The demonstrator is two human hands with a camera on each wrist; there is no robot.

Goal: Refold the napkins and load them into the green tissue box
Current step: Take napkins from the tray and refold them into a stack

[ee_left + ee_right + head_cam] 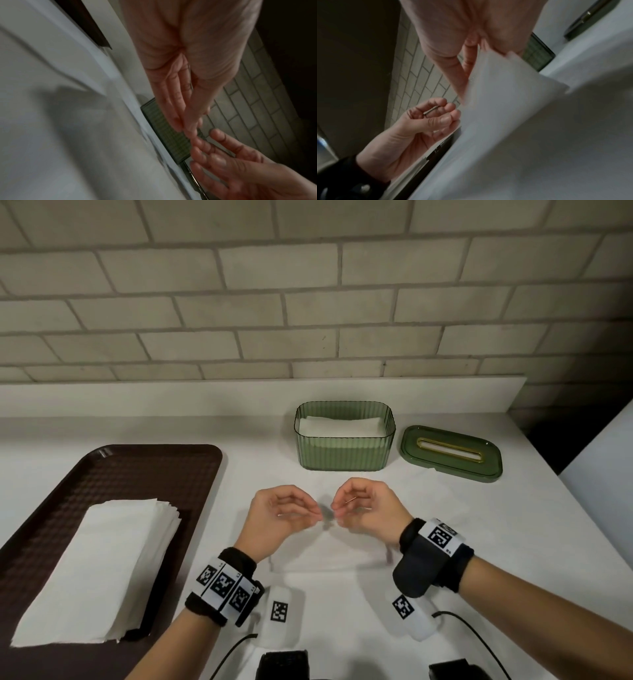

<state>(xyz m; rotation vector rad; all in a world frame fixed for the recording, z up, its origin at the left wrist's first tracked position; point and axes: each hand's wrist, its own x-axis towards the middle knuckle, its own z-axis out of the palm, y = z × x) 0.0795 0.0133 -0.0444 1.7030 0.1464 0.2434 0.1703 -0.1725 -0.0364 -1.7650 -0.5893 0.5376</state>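
A white napkin point(329, 553) lies on the table in front of me, its far edge lifted and blurred. My left hand point(313, 513) and right hand point(337, 510) meet fingertip to fingertip above it. Each hand pinches that raised edge. In the right wrist view the napkin point(505, 88) hangs from my right thumb and fingers, and the left hand point(453, 115) holds its side. The open green tissue box point(344, 436) stands just beyond the hands with folded napkins inside. A stack of napkins point(99, 573) lies on the brown tray point(144, 470) at the left.
The green lid point(451, 453) with a gold-rimmed slot lies right of the box. A tiled wall and a raised white ledge point(239, 395) close off the back. The table's right edge point(582, 518) runs diagonally. Cables and dark devices lie at the near edge.
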